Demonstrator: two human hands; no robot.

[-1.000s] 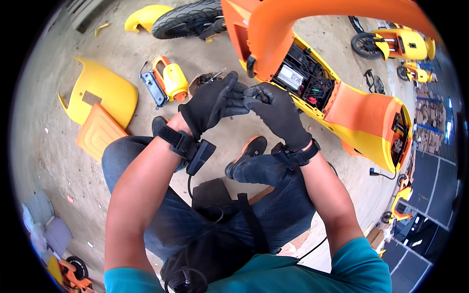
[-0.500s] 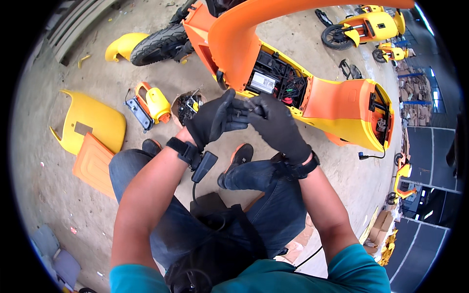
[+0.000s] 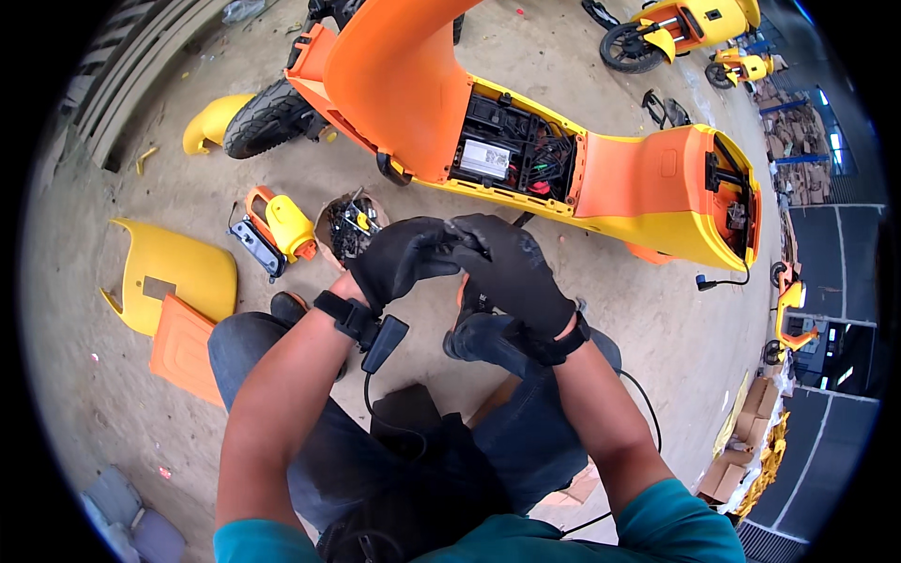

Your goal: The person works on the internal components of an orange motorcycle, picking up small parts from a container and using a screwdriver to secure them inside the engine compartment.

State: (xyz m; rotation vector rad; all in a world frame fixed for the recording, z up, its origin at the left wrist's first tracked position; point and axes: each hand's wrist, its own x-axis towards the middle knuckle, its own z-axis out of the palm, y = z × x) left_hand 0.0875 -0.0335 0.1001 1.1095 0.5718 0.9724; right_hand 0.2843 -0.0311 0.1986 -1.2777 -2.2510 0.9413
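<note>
My left hand point(image 3: 404, 263) and my right hand point(image 3: 511, 272), both in black gloves, meet in front of me above the floor. The fingers of both are curled in and pressed together at the tips. Whatever lies between them, if anything, is hidden by the dark gloves. Just beyond stands an orange and yellow scooter point(image 3: 629, 178), its floor compartment uncovered. Inside sit a silver box with a label point(image 3: 484, 159) and bundled wires point(image 3: 544, 174). Left of my left hand, a round container point(image 3: 324, 235) holds small hardware.
An orange and yellow part point(image 3: 286, 225) lies on the floor beside that container. Further left are a yellow panel point(image 3: 188, 272) and an orange panel point(image 3: 183, 347). A yellow fender point(image 3: 208, 125) rests by the scooter's wheel point(image 3: 267, 122). A cable connector point(image 3: 706, 282) hangs from the scooter's right end.
My hands have come a little nearer and left, still together. The left fingers, stretched out before, are now curled. The view has shifted, so the scooter appears further left.
</note>
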